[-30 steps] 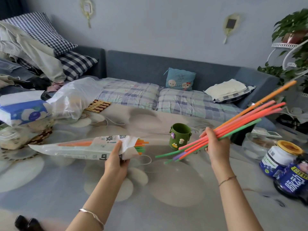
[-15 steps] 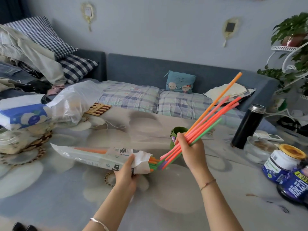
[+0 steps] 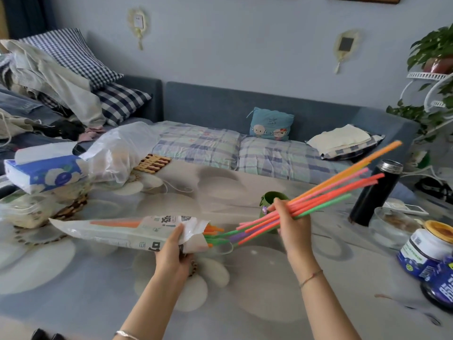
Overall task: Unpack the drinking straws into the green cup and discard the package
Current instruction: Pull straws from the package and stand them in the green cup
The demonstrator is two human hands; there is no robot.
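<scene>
Lying at the far left of the table [image 3: 257, 303] is a blue-and-white tissue pack [image 3: 44, 171], with a crumpled clear plastic bag [image 3: 120, 150] just beside it. Nearer the camera, the straw package [image 3: 122, 229] is held roughly level over the tabletop, its closed end pointing left and its torn mouth facing right. The left hand [image 3: 171, 253] grips it close to that mouth: the thumb lies over the printed film and the other fingers are curled underneath, squeezing the wrapper tight. Orange and green tips of the straws still in the package [image 3: 214, 234] poke out of the opening.

To the right, the right hand [image 3: 293, 229] is clamped round a bundle of loose straws [image 3: 343, 191] in orange, pink, red, green and purple, with the fingers wrapped fully about the bundle's lower part. The bundle's lower ends point at the package mouth and come very near the poking tips; whether they touch cannot be told. Its upper ends fan up and to the right. The green cup [image 3: 268, 201] stands on the table just behind this hand, partly hidden by the hand and the bundle. Farther right stand a black thermos [image 3: 375, 192], a glass bowl [image 3: 392, 227] and a yellow-lidded jar [image 3: 426, 246].
</scene>
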